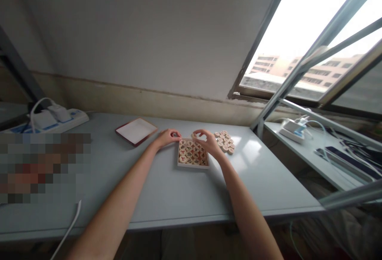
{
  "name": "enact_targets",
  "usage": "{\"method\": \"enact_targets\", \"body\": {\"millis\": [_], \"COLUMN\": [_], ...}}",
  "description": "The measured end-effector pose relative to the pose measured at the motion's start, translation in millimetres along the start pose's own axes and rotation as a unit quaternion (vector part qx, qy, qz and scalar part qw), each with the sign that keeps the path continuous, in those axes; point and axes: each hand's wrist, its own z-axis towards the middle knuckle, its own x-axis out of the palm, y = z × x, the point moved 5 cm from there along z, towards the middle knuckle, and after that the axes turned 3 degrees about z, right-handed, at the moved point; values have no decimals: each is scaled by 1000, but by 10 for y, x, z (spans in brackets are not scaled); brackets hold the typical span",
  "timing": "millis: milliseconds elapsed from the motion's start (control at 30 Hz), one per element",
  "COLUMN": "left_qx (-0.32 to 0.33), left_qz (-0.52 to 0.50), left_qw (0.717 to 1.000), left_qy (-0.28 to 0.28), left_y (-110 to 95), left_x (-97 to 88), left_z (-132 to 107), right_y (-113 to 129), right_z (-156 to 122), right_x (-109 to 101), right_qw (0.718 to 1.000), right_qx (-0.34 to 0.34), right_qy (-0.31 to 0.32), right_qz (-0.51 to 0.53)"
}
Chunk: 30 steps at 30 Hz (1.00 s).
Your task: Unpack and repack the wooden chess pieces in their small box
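Pale grey desk (262, 188) by a bright window (298, 25) — your left hand (167, 138) and right hand (207, 142) curl half-closed over the wooden box of xiangqi pieces (192, 166), any grip unclear.

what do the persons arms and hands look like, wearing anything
The slim bare left forearm and slim bare right forearm show no sleeves, cuffs or bracelets. The bare left hand and bare right hand wear no gloves or watch; rings are too small to tell.
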Motion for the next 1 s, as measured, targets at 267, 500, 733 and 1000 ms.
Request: {"method": "enact_targets", "body": {"millis": [267,500,733,1000], "left_qx": [1,5,6,7], "left_qz": [-2,11,20,15], "left_qw": [1000,1000,1000,1000], "left_qy": [1,-3,2,7], "left_y": [7,6,12,32], "left_x": [0,1,4,19], "left_z": [-3,-5,5,25], "right_y": [-649,-214,468,106], "right_z": [-234,-70,-125,-63], "right_x": [-412,-260,256,-6], "right_qw": [931,989,970,996], "right_qx": [173,54,-104,-16], "right_qy": [-91,-41,203,49], "right_qz": [-308,-128,80,-72]}}
